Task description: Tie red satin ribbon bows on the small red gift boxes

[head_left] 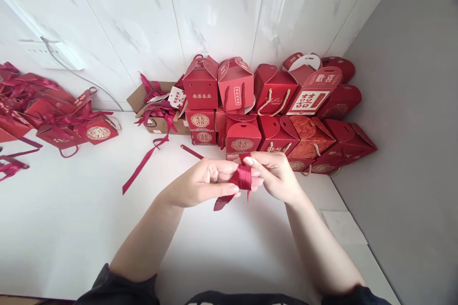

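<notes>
Over the white table, a dark red satin ribbon (245, 177) is bunched in a flat wound band between my hands. My left hand (202, 182) pinches it from the left, thumb in front and fingers behind. From the right, my right hand (274, 171) grips the same ribbon near its top, thumb pressed against the fingers. One tail of the ribbon hangs below toward the lower left. A thin dark red strip (191, 151) sticks out behind my left hand; whether it belongs to the same ribbon, I cannot tell.
Stacked red gift boxes (243, 137) stand against the tiled wall. Left of them, a cardboard box (157, 125) holds ribbons and tags, with a loose ribbon (143, 164) trailing out. More ribboned boxes (60, 133) are piled at far left. A grey wall (404, 105) bounds the right side.
</notes>
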Demonstrator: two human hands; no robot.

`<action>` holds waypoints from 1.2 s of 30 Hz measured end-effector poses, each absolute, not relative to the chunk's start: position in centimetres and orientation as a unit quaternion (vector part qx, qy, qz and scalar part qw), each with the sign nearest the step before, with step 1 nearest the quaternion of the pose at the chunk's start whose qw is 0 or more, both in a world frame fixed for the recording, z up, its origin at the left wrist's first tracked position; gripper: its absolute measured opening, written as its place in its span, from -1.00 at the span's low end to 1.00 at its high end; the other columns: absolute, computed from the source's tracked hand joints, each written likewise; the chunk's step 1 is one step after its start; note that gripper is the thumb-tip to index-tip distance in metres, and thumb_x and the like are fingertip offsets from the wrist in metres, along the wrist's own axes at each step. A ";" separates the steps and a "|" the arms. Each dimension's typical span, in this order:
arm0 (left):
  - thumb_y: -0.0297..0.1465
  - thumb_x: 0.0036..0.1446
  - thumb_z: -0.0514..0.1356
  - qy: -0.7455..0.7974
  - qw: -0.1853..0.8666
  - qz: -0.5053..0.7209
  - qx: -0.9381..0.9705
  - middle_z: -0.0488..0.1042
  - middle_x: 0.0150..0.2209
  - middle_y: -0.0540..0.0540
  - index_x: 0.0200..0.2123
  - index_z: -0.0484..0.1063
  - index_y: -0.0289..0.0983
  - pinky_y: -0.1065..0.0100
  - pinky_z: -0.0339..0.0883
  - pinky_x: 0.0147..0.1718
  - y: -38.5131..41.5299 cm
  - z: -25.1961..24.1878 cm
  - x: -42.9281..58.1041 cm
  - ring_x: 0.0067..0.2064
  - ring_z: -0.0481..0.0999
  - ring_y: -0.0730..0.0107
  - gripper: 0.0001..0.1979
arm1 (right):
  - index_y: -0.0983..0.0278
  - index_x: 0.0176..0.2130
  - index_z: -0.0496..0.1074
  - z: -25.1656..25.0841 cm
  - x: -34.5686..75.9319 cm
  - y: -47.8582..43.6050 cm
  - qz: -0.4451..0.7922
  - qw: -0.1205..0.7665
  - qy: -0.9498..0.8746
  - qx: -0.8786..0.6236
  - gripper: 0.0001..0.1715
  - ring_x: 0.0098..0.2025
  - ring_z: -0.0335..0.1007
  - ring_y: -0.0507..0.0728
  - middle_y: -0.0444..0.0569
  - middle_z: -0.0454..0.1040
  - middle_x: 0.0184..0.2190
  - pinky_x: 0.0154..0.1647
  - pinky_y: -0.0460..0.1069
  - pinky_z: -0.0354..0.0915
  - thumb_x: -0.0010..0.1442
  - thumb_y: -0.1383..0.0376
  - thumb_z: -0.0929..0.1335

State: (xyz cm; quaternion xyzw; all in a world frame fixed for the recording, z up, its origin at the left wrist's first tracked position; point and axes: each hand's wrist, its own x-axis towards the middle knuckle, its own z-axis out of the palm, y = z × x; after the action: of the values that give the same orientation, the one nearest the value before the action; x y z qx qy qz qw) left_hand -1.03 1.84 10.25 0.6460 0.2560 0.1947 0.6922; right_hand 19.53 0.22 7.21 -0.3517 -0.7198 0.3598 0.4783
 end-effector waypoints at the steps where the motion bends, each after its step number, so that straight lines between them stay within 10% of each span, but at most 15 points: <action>1: -0.37 0.16 0.24 0.251 0.702 0.203 0.634 0.59 -0.28 -0.19 -0.02 0.53 -0.31 0.39 0.45 -0.39 2.0 10.1 -1.0 -0.34 0.53 0.36 -0.69 | 0.27 -0.53 0.36 7.2 19.6 0.2 0.360 0.482 -0.717 -0.353 -0.56 -0.37 0.49 0.07 -0.13 0.43 -0.61 -0.28 -0.08 0.33 0.36 0.23 0.24; 14: -0.50 0.19 0.20 0.257 0.682 0.376 0.572 0.46 0.13 -0.12 0.11 0.43 -0.13 0.44 0.39 -0.04 3.1 9.7 -0.9 0.19 0.40 0.21 -0.58 | 0.36 -0.27 0.57 7.5 19.9 -0.5 0.514 0.225 -0.787 -0.258 -0.59 -0.41 0.53 0.02 0.00 0.62 -0.37 -0.32 -0.11 0.42 0.35 0.15 0.26; 26: -0.52 0.18 0.04 0.344 0.389 0.208 0.829 0.47 -0.45 0.00 -0.26 0.53 -0.18 0.40 0.26 -0.40 0.6 9.6 0.5 -0.42 0.43 0.39 -0.73 | 0.25 -0.18 0.59 8.8 21.2 -1.9 0.414 0.431 -0.755 -0.271 -0.65 -0.44 0.50 0.03 -0.07 0.61 -0.39 -0.40 -0.09 0.45 0.37 0.23 0.24; 36: -0.49 0.20 0.11 0.243 0.691 0.131 0.668 0.54 -0.04 -0.24 0.01 0.49 -0.29 0.26 0.46 -0.20 0.8 10.5 0.1 -0.12 0.54 0.26 -0.68 | 0.25 -0.13 0.53 8.1 20.7 -0.4 0.131 0.447 -0.820 -0.333 -0.70 -0.37 0.54 0.07 -0.11 0.58 -0.42 0.24 0.16 0.25 0.37 0.35 0.21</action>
State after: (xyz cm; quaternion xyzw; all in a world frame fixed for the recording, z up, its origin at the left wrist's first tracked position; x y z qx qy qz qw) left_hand 0.09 0.82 10.51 0.6678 0.2433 0.1312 0.6911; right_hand 20.69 -0.38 8.09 -0.3326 -0.8198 0.1312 0.4473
